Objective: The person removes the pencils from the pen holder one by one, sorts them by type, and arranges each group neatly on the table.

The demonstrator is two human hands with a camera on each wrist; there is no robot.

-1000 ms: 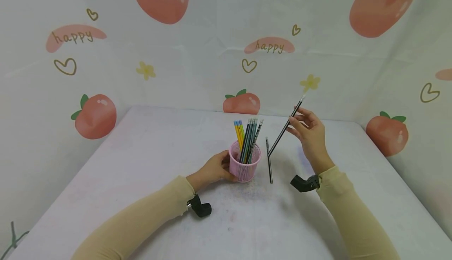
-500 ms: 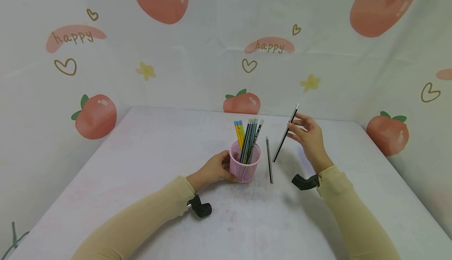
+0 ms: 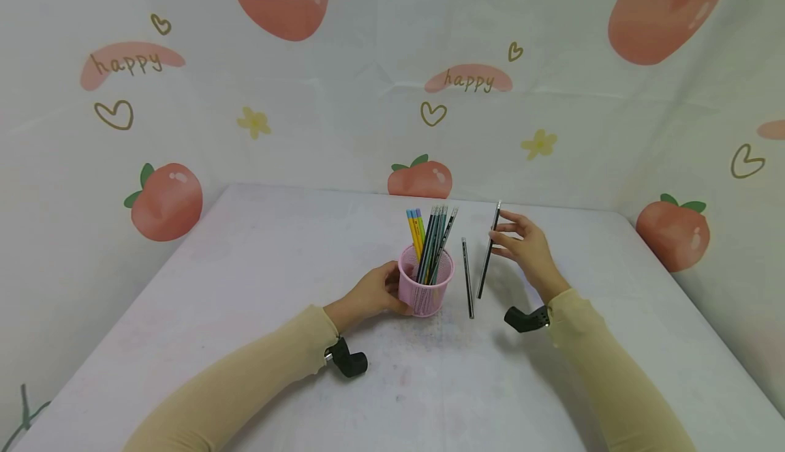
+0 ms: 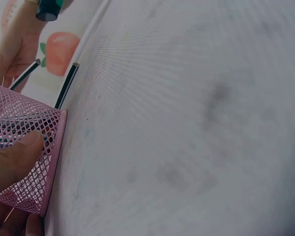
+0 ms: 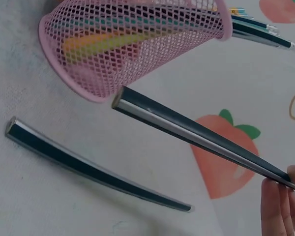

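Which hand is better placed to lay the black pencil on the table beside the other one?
The right hand, probably. Its fingers already pinch the black pencil, tilted just right of the lying pencil. The left hand grips the pink cup.

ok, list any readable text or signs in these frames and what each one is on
"happy" on the backdrop cloth, left pink patch.
"happy" on the same cloth, centre pink patch.
Pencils in the pink mesh cup: any print is too small to read.
Nothing else legible in the wrist views.
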